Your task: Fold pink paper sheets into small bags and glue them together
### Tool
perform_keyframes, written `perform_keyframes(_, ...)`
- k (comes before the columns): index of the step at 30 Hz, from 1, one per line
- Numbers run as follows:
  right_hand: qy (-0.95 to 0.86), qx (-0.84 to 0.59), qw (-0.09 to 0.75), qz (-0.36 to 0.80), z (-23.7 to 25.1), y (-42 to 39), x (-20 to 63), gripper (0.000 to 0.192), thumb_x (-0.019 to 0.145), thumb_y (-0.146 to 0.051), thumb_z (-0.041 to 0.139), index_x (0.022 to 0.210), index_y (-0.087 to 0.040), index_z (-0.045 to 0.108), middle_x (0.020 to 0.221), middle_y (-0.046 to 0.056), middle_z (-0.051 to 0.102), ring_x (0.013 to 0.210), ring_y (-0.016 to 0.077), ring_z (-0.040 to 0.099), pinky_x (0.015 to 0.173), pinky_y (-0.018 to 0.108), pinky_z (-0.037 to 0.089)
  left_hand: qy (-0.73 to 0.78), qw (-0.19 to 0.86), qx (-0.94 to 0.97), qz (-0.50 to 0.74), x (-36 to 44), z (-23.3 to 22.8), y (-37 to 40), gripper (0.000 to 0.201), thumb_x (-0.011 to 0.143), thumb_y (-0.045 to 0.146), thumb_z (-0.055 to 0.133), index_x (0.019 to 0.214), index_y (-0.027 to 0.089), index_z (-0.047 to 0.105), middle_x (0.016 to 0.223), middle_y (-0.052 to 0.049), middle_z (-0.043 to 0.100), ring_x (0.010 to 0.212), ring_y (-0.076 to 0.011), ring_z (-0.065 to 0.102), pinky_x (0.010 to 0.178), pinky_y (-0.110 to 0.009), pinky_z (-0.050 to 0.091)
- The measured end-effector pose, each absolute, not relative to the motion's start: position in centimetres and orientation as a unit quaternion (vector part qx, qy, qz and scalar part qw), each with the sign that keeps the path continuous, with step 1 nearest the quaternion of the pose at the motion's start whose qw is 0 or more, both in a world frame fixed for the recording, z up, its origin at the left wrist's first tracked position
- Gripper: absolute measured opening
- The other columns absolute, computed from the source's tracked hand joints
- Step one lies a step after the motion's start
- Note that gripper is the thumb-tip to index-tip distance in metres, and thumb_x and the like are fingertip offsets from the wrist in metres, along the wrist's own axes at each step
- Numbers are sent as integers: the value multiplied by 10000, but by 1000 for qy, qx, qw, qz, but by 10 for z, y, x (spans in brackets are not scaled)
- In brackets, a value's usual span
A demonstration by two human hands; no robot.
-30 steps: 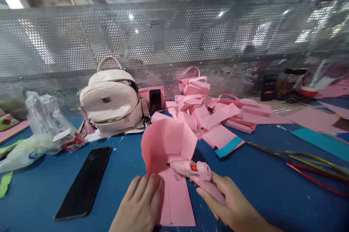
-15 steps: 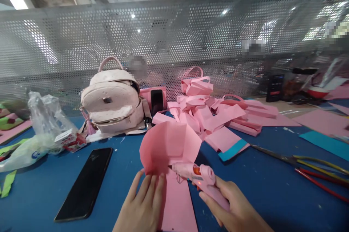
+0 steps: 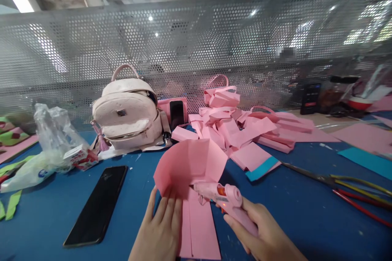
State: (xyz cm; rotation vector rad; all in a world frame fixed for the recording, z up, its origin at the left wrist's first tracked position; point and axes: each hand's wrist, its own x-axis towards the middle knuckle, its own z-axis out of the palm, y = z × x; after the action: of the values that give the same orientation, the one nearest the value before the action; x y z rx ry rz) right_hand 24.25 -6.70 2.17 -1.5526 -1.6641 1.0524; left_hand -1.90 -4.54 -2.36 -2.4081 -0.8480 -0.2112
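A creased pink paper sheet (image 3: 190,167) lies in front of me on the blue table (image 3: 300,216), its far half curling upright. My left hand (image 3: 162,228) presses flat on the sheet's near left part, fingers spread. My right hand (image 3: 263,236) grips a pink glue gun (image 3: 225,199), whose nozzle points left and touches the fold of the sheet. The lower part of the sheet lies flat between my two hands.
A black phone (image 3: 98,204) lies left of the sheet. Behind it stand a pale pink backpack (image 3: 128,110) and a plastic bag (image 3: 43,150). A heap of folded pink paper pieces (image 3: 241,126) fills the middle back. Scissors with coloured handles (image 3: 337,181) lie at right. A perforated metal screen (image 3: 196,48) closes the back.
My left hand has slid a little forward on the sheet with fingers spread wider. The upright flap has leaned slightly left. The glue gun stays at the fold.
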Motion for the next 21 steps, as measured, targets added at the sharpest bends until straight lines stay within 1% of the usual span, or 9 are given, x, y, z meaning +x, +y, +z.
perform_keyframes(2,-628,-591,313,398,22,-67,242,457,875,-432,530,1163,-98,645,451,-49,473,411,113,466,438,216,327,-317,274,-905,-77,-19,-23,-46,615,978,534,362,1337,87,585,1296,-151,667,1199,-335,560,1054,-494,294)
perform_keyframes(4,-627,-589,313,403,23,-67,242,466,872,-435,535,1173,-96,644,452,-49,474,410,112,461,436,217,328,-315,267,-907,-81,-18,-21,-46,737,954,649,314,1331,79,590,1301,-165,658,1208,-346,542,1078,-509,252)
perform_keyframes(7,-627,-583,315,409,23,-67,242,471,872,-452,531,1155,-95,650,456,-51,467,410,108,456,434,215,330,-317,263,-907,-91,-15,-19,-45,839,917,739,261,1312,83,604,1293,-171,651,1203,-350,523,1117,-534,178)
perform_keyframes(9,-630,-578,317,410,24,-67,243,465,876,-458,521,1134,-95,655,452,-49,466,409,107,454,432,215,327,-329,255,-903,-108,-13,-19,-45,896,881,789,241,1292,88,618,1261,-173,653,1182,-351,520,1120,-542,181)
perform_keyframes(10,-631,-577,317,411,24,-67,243,461,880,-458,516,1125,-95,656,450,-48,467,408,107,452,429,215,323,-336,250,-900,-118,-12,-21,-46,920,862,812,235,1284,93,624,1238,-171,657,1162,-348,523,1109,-535,208)
perform_keyframes(12,-631,-576,316,412,24,-67,243,451,883,-460,513,1110,-97,656,450,-47,464,406,107,449,423,213,321,-347,245,-895,-134,-10,-24,-47,942,835,839,232,1274,109,634,1199,-159,663,1111,-331,533,1063,-500,283)
perform_keyframes(14,-631,-574,316,415,22,-67,243,441,886,-466,519,1100,-104,654,451,-50,455,403,106,444,416,209,321,-365,242,-887,-145,-8,-27,-49,941,822,851,231,1249,126,652,1174,-152,665,1073,-317,536,1013,-471,328)
perform_keyframes(18,-630,-572,313,421,21,-66,245,444,882,-486,545,1098,-111,649,464,-60,439,384,95,411,410,206,334,-415,215,-869,-164,-4,-28,-52,964,798,873,204,1181,138,696,1138,-155,663,1051,-311,527,999,-463,333)
perform_keyframes(21,-627,-573,307,429,22,-66,246,444,882,-483,550,1106,-111,641,475,-64,432,383,91,407,415,202,348,-412,219,-868,-170,-2,-26,-53,941,823,850,194,1198,145,693,1096,-144,669,1014,-296,521,985,-447,324)
